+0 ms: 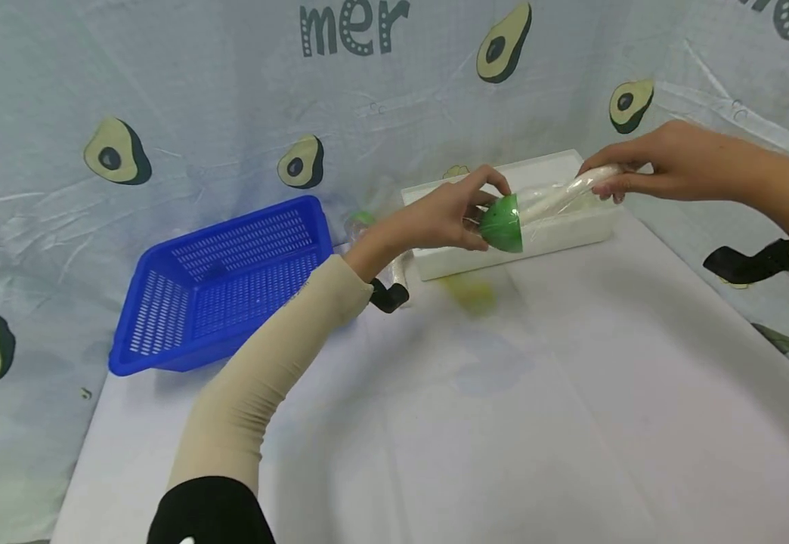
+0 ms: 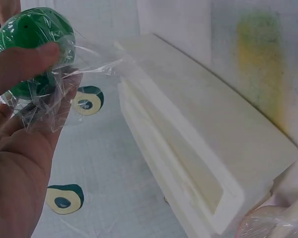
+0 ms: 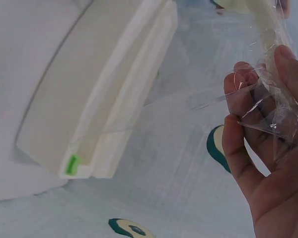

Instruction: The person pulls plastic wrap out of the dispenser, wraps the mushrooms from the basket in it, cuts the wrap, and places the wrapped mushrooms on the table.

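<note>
A tool with a green dome-shaped head [image 1: 501, 224] and a white handle [image 1: 549, 202], wrapped in clear plastic, is held up between both hands; its exact kind is unclear. My left hand [image 1: 435, 217] grips the green head, with the thumb across it in the left wrist view. The right hand [image 1: 690, 162] pinches the far end of the handle, and loose clear wrapper [image 3: 278, 111] lies over its fingers in the right wrist view. Behind and below the tool stands a long white container [image 1: 571, 230] with a narrow opening, seen in the left wrist view.
A blue perforated basket [image 1: 231, 347] stands at the left of the white-covered table [image 1: 503, 438]. Between basket and container lies another plastic-wrapped thing with a green part [image 1: 363, 217]. A curtain with avocado prints [image 1: 218, 75] hangs behind.
</note>
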A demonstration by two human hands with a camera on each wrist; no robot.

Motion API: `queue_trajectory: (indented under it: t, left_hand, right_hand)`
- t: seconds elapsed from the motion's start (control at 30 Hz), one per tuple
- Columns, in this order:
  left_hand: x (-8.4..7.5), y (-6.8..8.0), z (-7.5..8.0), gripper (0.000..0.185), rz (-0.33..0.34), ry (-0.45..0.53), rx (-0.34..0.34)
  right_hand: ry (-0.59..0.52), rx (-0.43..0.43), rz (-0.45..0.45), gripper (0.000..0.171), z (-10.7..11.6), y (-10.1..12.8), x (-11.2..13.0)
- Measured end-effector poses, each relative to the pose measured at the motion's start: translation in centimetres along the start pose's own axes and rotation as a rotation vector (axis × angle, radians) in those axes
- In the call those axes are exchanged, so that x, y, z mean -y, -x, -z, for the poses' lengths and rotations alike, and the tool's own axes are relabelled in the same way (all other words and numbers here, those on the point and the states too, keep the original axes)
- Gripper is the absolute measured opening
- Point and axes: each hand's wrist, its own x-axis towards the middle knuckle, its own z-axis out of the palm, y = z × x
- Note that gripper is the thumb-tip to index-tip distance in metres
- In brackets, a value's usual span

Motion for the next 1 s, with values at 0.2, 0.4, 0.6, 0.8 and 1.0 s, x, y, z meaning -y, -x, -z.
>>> queue_trajectory:
  t: [0.2,0.4,0.6,0.8,1.0]
  left_hand:
    - [0.9,1.2,-1.7,0.049,0.027,-0.168,0.078]
    - [2.5,1.8,-3.7,0.024,0.000,-0.324,0.118]
    - [5.3,2.6,-6.2,0.032,0.069,-0.408,0.081]
    - [7.3,1.8,-8.6,0.043,0.084,-0.632,0.074]
    - [7.7,0.6,-8.5,0.040,0.095,-0.634,0.024]
  right_hand:
    - [-0.102,0.032,0.021,0.030,-2.7,1.5,0.4]
    - [-0.249,0.056,0.084,0.031,-6.4,2.3,0.2]
    - [-0.356,0.127,0.117,0.030,-10.8,2.9,-0.2]
    - [-0.333,0.283,0.037,0.038,-15.0,2.8,-1.1]
    - [-0.323,0.377,-0.053,0.043,-16.4,1.8,-0.7]
